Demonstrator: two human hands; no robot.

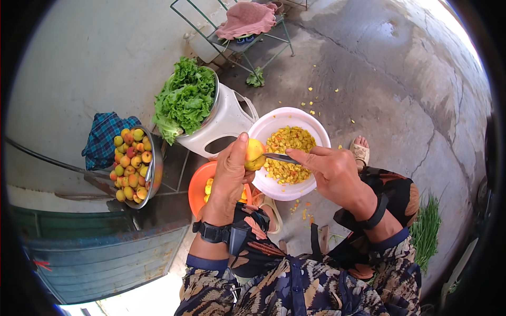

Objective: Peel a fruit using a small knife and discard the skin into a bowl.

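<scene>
My left hand (225, 176) is closed around a small yellow-orange peach (255, 149), its upper part smooth and bright. A knife (283, 158) is gripped in my right hand (336, 173), index finger stretched along it, with the blade's tip against the peach. Under the knife stands a white basin (319, 130) holding many small yellow and reddish pieces (291, 141). Partly hidden behind my left hand and forearm, an orange basin (195, 185) contains bright yellow fruit.
At left, a metal bowl (154, 181) of whole peaches (132, 164) stands beside a blue checked cloth (101, 141). Lettuce (185, 95) fills a bowl on a white plastic stool (230, 122). A metal rack (253, 39) stands behind; green stalks (425, 231) lie right. Scraps dot the floor.
</scene>
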